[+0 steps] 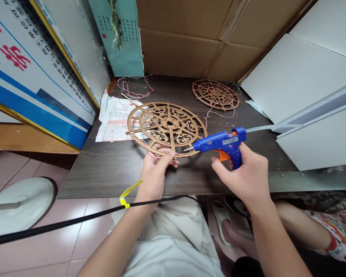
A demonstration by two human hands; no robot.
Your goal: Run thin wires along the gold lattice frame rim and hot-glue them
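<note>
My left hand [159,165] pinches the near rim of a round, tan openwork disc [169,123] with spokes and scroll patterns, holding it tilted above the table. Thin red and white wires [150,153] run along the disc's near edge and pass by my left thumb. In my right hand [245,173] is a blue hot glue gun [220,141] with an orange trigger, gripped by its handle. Its metal nozzle points left, close to the disc's near right rim; whether they touch I cannot tell. A pale glue stick [259,128] sticks out of the gun's back.
A second openwork disc [216,94] with wires lies farther back on the dark table [103,169]. Printed paper [115,125] and loose wires [135,87] lie at the left. Cardboard [196,46] and white panels [305,77] border the table. A black cable [83,219] crosses the front.
</note>
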